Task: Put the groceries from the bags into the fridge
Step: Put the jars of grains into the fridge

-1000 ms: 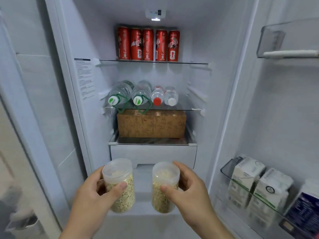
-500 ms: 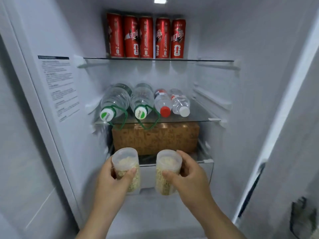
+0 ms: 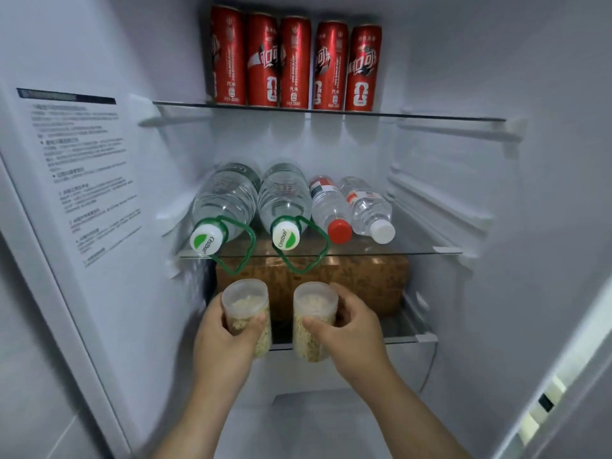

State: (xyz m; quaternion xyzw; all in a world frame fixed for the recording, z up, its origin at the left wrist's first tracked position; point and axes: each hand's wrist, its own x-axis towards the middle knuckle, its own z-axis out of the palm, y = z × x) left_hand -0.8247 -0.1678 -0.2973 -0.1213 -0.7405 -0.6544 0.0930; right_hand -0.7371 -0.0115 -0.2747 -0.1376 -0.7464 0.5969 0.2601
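Grain half-filled two clear lidded jars. The left hand (image 3: 225,336) was curled round the left jar (image 3: 246,303) and the right hand (image 3: 351,329) round the right jar (image 3: 314,306), both upright, just apart, held at the front edge of the lowest glass shelf (image 3: 410,337). A brown box (image 3: 364,283) sat behind them on that shelf. Four water bottles (image 3: 231,200) lay on their sides on the middle shelf (image 3: 414,251), caps toward its front edge. Five red cans (image 3: 294,61) stood along the back of the top shelf (image 3: 430,116).
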